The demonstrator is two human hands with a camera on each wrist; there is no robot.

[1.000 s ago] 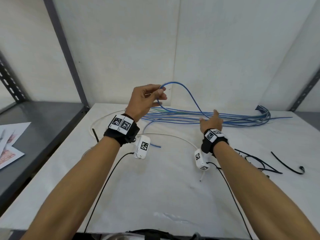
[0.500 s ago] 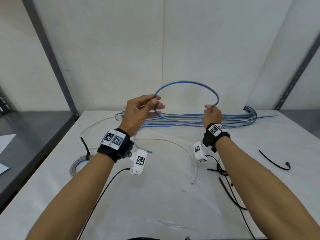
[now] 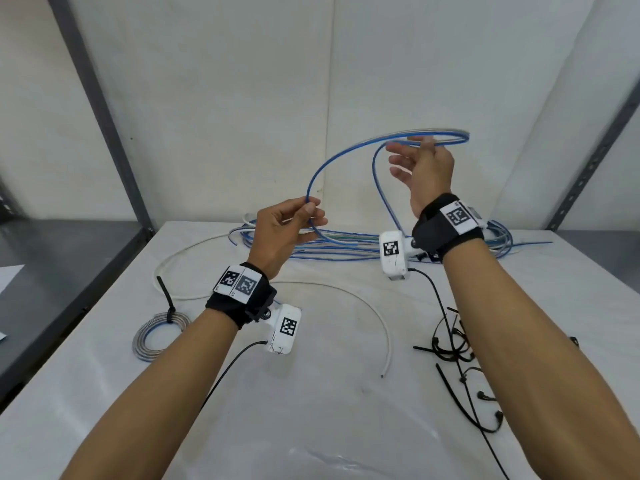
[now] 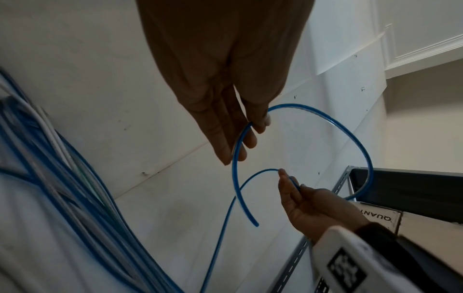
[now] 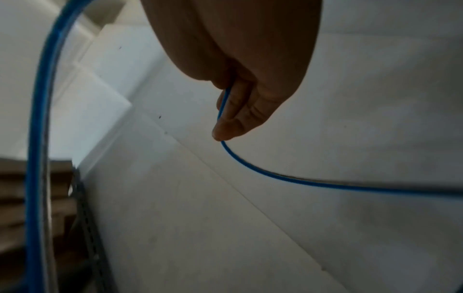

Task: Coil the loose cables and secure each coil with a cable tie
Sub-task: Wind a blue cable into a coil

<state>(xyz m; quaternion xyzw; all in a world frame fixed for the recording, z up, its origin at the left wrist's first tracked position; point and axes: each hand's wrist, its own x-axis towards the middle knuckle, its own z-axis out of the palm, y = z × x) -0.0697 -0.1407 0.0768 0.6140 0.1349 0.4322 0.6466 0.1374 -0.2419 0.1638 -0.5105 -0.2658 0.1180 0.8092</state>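
A thin blue cable arcs through the air between both hands. My left hand pinches it near its free end, low at the centre; the left wrist view shows the pinch and the cut end hanging below. My right hand is raised higher to the right. Its thumb and fingers pinch the same cable, as the right wrist view shows. From there the cable drops to a pile of loose blue cables at the back of the white table.
A tied grey-blue coil lies at the left. A loose white cable curves across the middle. Several black cable ties lie under my right forearm. A grey shelf adjoins the table's left; walls close the back.
My right hand has risen up and to the right with the blue cable, stretching the loop wider. My left hand has kept its pinch and stayed near the same place.
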